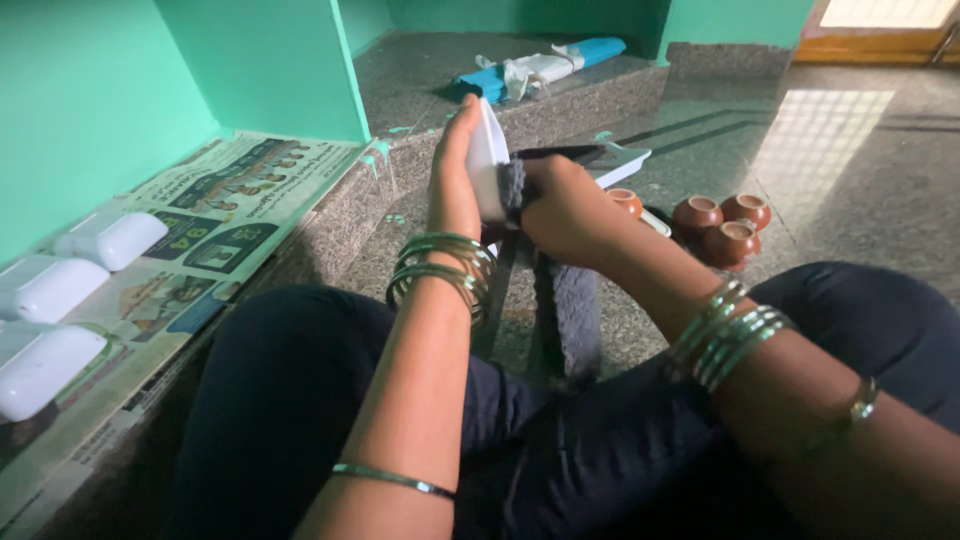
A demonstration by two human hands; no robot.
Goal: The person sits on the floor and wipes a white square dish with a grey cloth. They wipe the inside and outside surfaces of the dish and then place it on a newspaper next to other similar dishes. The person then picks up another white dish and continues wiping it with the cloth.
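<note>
My left hand [452, 170] holds a white plastic lid or plate [487, 155] upright by its edge, in front of my lap. My right hand [565, 210] grips a grey cloth [565, 310] and presses its bunched top against the white piece; the rest of the cloth hangs down toward my crossed legs. Green bangles ring both wrists.
Three white containers [45, 285] lie on newspaper [215, 215] on the low ledge at left. Several small brown clay pots [725, 225] stand on the stone floor to the right beside a white tray [620, 165]. A blue roll with white cloth [540, 65] lies on the step beyond.
</note>
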